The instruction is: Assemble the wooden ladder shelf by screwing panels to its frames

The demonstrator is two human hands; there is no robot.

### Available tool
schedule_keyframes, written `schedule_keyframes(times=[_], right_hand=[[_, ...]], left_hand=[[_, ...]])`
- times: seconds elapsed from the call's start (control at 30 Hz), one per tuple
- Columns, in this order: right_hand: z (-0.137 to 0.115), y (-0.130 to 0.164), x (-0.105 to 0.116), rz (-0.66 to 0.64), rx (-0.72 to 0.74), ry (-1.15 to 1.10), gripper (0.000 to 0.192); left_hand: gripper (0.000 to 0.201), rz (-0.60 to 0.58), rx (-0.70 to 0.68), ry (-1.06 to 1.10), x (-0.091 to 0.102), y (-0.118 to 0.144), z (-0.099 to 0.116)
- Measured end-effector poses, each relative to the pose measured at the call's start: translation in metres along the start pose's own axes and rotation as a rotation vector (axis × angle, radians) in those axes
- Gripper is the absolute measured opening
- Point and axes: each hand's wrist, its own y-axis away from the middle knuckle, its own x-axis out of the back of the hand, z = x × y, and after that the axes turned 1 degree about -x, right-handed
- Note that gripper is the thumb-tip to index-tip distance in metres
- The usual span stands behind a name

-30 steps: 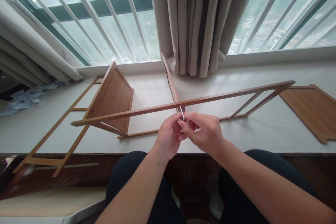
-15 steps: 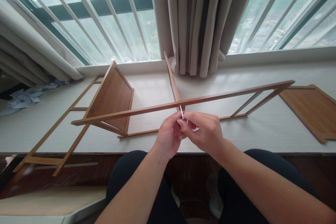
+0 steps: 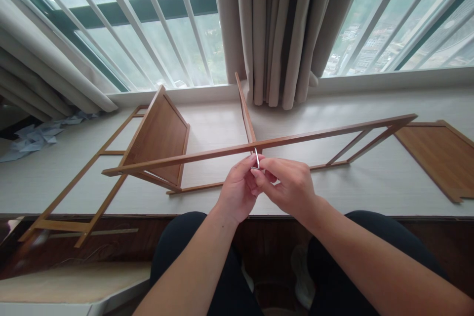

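Left hand (image 3: 237,192): fingers curling in, pinching the lower end of a small metal hex key (image 3: 256,158) together with the right hand. Right hand (image 3: 287,185): closing on the same key from the other side, fingertips meeting the left. Hex key: standing nearly upright, its tip touching the underside of the long wooden rail (image 3: 259,145) of a frame lying across the pale surface (image 3: 370,187). Shelf panel (image 3: 157,136): leaning tilted at the frame's left end. Second panel (image 3: 437,153): lying flat, far right. Curtain (image 3: 277,29): hanging behind.
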Motion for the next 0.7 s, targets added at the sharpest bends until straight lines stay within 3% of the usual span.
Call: schedule_keyframes(times=[0.13,0.7], right_hand=[[-0.0002,-0.0004,-0.0002,-0.004,0.009,0.021,0.026],[-0.0003,0.0003,-0.0002,-0.044,-0.009,0.050,0.022]], left_hand=[[0.027,-0.001,-0.011,-0.013,0.0004,0.0005,-0.0003],[0.028,-0.016,-0.022,-0.020,0.0018,0.0005,-0.0018]])
